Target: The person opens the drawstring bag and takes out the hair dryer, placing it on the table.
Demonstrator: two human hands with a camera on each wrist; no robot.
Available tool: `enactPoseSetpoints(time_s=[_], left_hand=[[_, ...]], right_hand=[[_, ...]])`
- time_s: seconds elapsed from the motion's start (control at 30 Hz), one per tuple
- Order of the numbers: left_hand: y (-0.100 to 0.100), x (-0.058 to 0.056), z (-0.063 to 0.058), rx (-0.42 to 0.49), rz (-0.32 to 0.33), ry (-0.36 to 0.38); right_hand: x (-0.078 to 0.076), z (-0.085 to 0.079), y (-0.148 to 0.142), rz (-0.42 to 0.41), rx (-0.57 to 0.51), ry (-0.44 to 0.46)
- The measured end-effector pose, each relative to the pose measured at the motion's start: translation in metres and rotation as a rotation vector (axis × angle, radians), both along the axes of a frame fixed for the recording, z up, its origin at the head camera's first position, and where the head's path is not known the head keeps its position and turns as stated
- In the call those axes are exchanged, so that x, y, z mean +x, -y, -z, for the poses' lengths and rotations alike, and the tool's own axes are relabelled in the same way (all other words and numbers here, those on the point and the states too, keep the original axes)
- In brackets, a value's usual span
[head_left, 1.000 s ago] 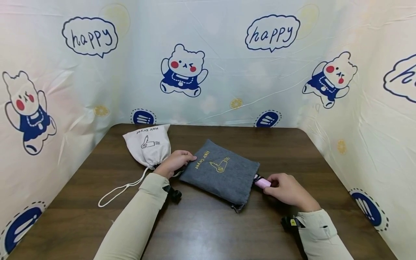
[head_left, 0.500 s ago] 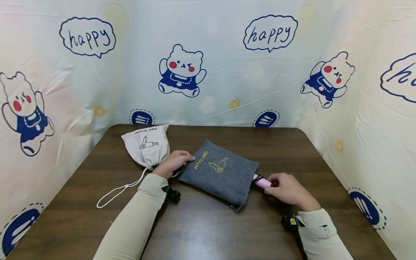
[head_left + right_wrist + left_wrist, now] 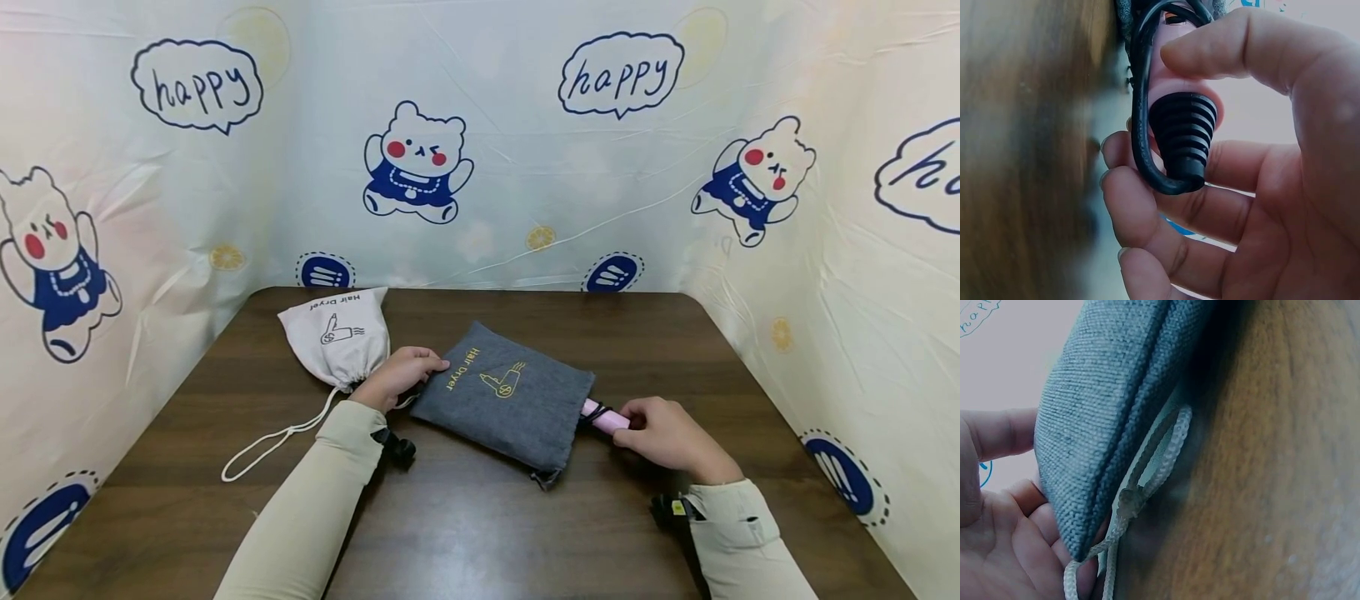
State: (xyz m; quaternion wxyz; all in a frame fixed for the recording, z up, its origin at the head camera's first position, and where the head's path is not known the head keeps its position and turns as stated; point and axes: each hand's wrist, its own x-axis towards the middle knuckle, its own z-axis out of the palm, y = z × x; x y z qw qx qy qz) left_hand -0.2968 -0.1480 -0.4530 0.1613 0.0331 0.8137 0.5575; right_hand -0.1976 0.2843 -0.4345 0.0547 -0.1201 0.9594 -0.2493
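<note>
A dark grey drawstring bag (image 3: pixel 502 400) printed "Hair Dryer" in yellow lies mid-table. My left hand (image 3: pixel 403 375) grips its closed end, thumb on top; in the left wrist view the bag's corner (image 3: pixel 1100 425) sits between thumb and fingers. From the bag's right-hand mouth sticks the pink handle (image 3: pixel 609 421) of a hair dryer, the rest of it hidden inside. My right hand (image 3: pixel 667 433) pinches that handle. Close up in the right wrist view, a black cord (image 3: pixel 1141 119) loops around it from a ribbed black sleeve (image 3: pixel 1184 128), with thumb and fingers on either side.
Beyond my left hand lies a white drawstring bag (image 3: pixel 337 333), also printed "Hair Dryer", its white cord (image 3: pixel 281 435) looped on the table towards the left. The brown table (image 3: pixel 465 533) ends at a printed curtain (image 3: pixel 495 167) on the back and sides.
My right hand has drawn the hair dryer's handle slightly out to the right, and more pink and black cord show at the mouth. My left hand keeps its grip on the grey bag.
</note>
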Motion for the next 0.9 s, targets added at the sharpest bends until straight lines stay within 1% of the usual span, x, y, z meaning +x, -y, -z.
enactPoseSetpoints(time_s=[0.2,0.37,0.53,0.9], left_hand=[[-0.0003,0.0004,-0.0005,0.01,0.002,-0.007],[-0.0007,0.0004,-0.0005,0.019,-0.009,0.003],[-0.0016,0.0008,-0.0017,0.019,-0.013,-0.004],[-0.0008,0.0028,-0.0032,0.028,0.004,-0.007]], right_hand=[[0.0006,-0.0003,-0.0013,0.006,-0.004,0.009],[0.0002,0.0003,-0.0021,0.002,-0.002,0.002],[0.0004,0.0002,-0.0029,0.004,-0.002,0.004],[0.0005,-0.0007,-0.0046,0.016,0.009,0.013]])
